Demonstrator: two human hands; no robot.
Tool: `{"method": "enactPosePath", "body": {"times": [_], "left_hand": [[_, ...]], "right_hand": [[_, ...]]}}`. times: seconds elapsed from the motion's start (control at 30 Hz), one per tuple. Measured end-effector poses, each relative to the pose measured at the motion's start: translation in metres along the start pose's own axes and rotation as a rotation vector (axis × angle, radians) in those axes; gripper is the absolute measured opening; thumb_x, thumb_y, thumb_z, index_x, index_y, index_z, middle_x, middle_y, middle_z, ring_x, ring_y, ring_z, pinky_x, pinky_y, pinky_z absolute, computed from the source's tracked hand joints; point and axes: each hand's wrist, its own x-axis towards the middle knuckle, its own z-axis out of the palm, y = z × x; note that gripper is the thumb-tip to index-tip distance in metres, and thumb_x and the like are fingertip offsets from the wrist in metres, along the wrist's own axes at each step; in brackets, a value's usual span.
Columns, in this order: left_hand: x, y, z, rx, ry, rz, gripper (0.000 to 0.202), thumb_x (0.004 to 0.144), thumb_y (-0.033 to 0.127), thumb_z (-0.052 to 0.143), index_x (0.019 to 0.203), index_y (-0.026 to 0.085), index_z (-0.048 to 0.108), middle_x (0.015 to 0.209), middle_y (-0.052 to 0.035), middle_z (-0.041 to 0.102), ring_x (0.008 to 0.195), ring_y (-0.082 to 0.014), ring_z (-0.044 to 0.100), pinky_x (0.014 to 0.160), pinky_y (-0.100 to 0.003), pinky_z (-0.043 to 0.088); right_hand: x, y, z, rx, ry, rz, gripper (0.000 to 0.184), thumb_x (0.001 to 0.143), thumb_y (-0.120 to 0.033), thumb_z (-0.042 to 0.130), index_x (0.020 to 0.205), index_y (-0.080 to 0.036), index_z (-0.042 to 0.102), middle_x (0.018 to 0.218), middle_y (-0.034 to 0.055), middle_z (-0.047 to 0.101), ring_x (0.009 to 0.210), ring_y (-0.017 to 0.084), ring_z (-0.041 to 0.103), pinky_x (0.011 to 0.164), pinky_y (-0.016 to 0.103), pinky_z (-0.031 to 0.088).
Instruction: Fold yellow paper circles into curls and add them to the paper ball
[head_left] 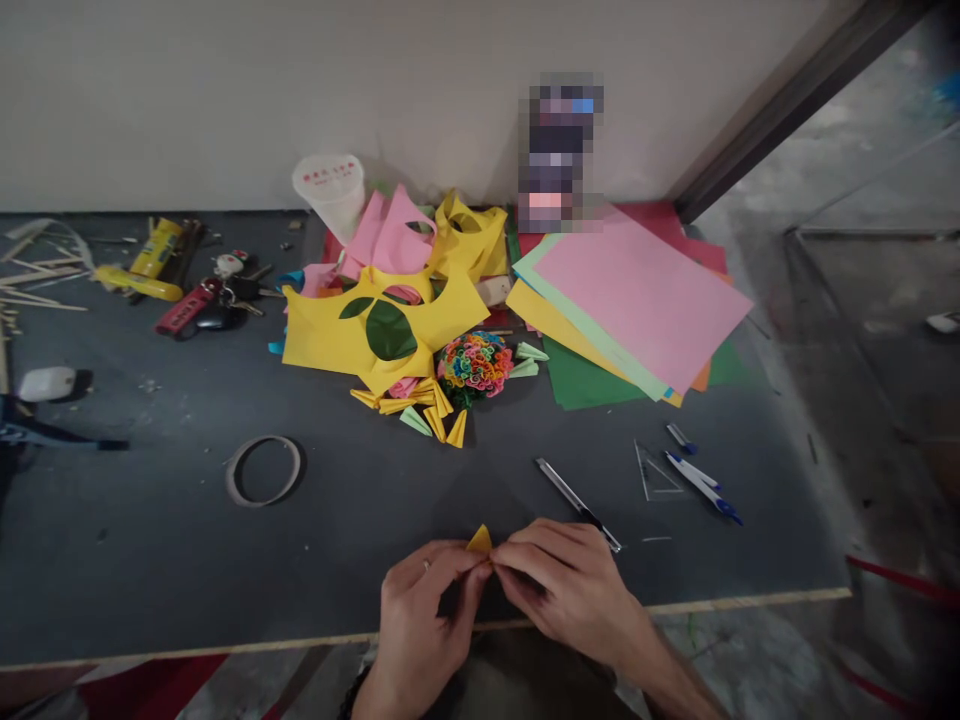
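Observation:
A small piece of yellow paper (481,540) is pinched between the fingertips of both hands, over the table's front edge. My left hand (427,615) grips it from the left, thumb and index finger together, a ring on one finger. From the right, my right hand (566,585) holds its lower corner; most of the paper is covered by fingers. Beyond the hands lie several folded yellow paper pieces (435,405), with a pale green folded piece (415,421) among them. A ball of many-coloured curled paper (475,363) sits beside them. A cutter knife (576,502) rests near my right hand.
Cut yellow paper (322,325) and pink paper (386,240) lie at the back, beside a plastic cup (334,195). Coloured sheets (637,290) are stacked to the right, near a set square (655,475) and compass (701,485). A tape roll (264,470) and keys (240,290) lie left.

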Motion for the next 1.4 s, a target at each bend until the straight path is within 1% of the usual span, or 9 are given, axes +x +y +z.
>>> {"method": "enactPosePath", "body": {"times": [0.1, 0.17, 0.33, 0.5, 0.63, 0.97, 1.13, 1.27, 1.4], "left_hand": [[-0.002, 0.000, -0.001, 0.003, 0.001, 0.051, 0.019, 0.095, 0.012, 0.066, 0.100, 0.028, 0.074, 0.091, -0.0007, 0.087, 0.080, -0.0183, 0.083, 0.076, -0.027, 0.067], [-0.002, 0.000, -0.002, 0.000, -0.004, 0.046, 0.019, 0.094, 0.012, 0.067, 0.101, 0.029, 0.075, 0.092, -0.0011, 0.087, 0.081, -0.0197, 0.084, 0.076, -0.029, 0.067], [0.001, 0.004, -0.002, -0.051, 0.002, -0.004, 0.017, 0.093, 0.013, 0.068, 0.096, 0.028, 0.077, 0.089, -0.0006, 0.087, 0.079, -0.0189, 0.084, 0.076, -0.027, 0.067], [0.007, 0.005, -0.001, -0.137, -0.047, -0.220, 0.016, 0.096, 0.024, 0.069, 0.083, 0.026, 0.080, 0.074, 0.0022, 0.084, 0.065, -0.0158, 0.079, 0.066, -0.022, 0.062], [0.010, 0.005, -0.003, -0.191, -0.102, -0.315, 0.020, 0.095, 0.029, 0.070, 0.080, 0.024, 0.082, 0.071, 0.0027, 0.084, 0.063, -0.0157, 0.079, 0.063, -0.021, 0.060], [0.003, 0.003, -0.001, -0.175, -0.061, -0.240, 0.015, 0.096, 0.025, 0.068, 0.087, 0.026, 0.080, 0.079, 0.0016, 0.085, 0.070, -0.0170, 0.080, 0.069, -0.024, 0.062], [0.003, 0.002, 0.000, -0.191, -0.029, -0.209, 0.014, 0.095, 0.023, 0.069, 0.088, 0.026, 0.081, 0.078, -0.0004, 0.085, 0.069, -0.0186, 0.080, 0.069, -0.026, 0.064], [0.005, 0.003, 0.000, -0.207, -0.018, -0.237, 0.014, 0.094, 0.026, 0.071, 0.087, 0.026, 0.083, 0.077, -0.0009, 0.085, 0.068, -0.0190, 0.080, 0.068, -0.026, 0.064], [0.008, 0.005, -0.002, -0.224, -0.055, -0.313, 0.019, 0.094, 0.031, 0.071, 0.082, 0.025, 0.083, 0.073, 0.0001, 0.085, 0.064, -0.0183, 0.079, 0.066, -0.024, 0.063]], "right_hand": [[-0.003, 0.004, -0.002, 0.058, -0.018, 0.021, 0.008, 0.106, -0.019, 0.064, 0.103, -0.023, 0.070, 0.087, -0.0021, 0.077, 0.073, 0.013, 0.069, 0.073, 0.028, 0.048], [-0.004, 0.006, -0.003, 0.057, -0.021, 0.023, 0.007, 0.107, -0.023, 0.065, 0.109, -0.024, 0.071, 0.092, -0.0010, 0.079, 0.076, 0.014, 0.070, 0.075, 0.029, 0.049], [-0.005, 0.002, -0.005, -0.058, -0.023, -0.016, 0.010, 0.105, -0.017, 0.064, 0.108, -0.022, 0.071, 0.087, -0.0005, 0.078, 0.071, 0.014, 0.068, 0.071, 0.032, 0.046], [-0.002, -0.001, -0.002, -0.084, 0.077, -0.046, 0.009, 0.100, -0.014, 0.068, 0.104, -0.021, 0.071, 0.083, -0.0024, 0.078, 0.065, 0.012, 0.067, 0.066, 0.032, 0.043], [0.000, -0.001, -0.001, -0.051, 0.053, 0.015, 0.010, 0.099, -0.014, 0.066, 0.098, -0.023, 0.070, 0.081, -0.0035, 0.076, 0.065, 0.012, 0.067, 0.065, 0.031, 0.043], [0.001, 0.000, -0.001, 0.084, 0.080, 0.092, 0.012, 0.098, -0.014, 0.067, 0.096, -0.025, 0.070, 0.082, -0.0037, 0.078, 0.068, 0.011, 0.070, 0.067, 0.028, 0.047], [-0.002, 0.003, -0.001, 0.040, 0.072, 0.039, 0.012, 0.102, -0.023, 0.070, 0.114, -0.024, 0.072, 0.096, -0.0004, 0.083, 0.072, 0.013, 0.073, 0.068, 0.030, 0.049], [-0.002, 0.000, 0.000, -0.034, 0.095, 0.015, 0.008, 0.104, -0.018, 0.066, 0.105, -0.022, 0.072, 0.089, -0.0010, 0.082, 0.067, 0.012, 0.071, 0.065, 0.031, 0.044], [0.001, -0.004, 0.001, -0.060, 0.119, 0.000, 0.007, 0.102, -0.016, 0.067, 0.100, -0.021, 0.071, 0.084, -0.0013, 0.080, 0.065, 0.012, 0.070, 0.064, 0.031, 0.043]]}}
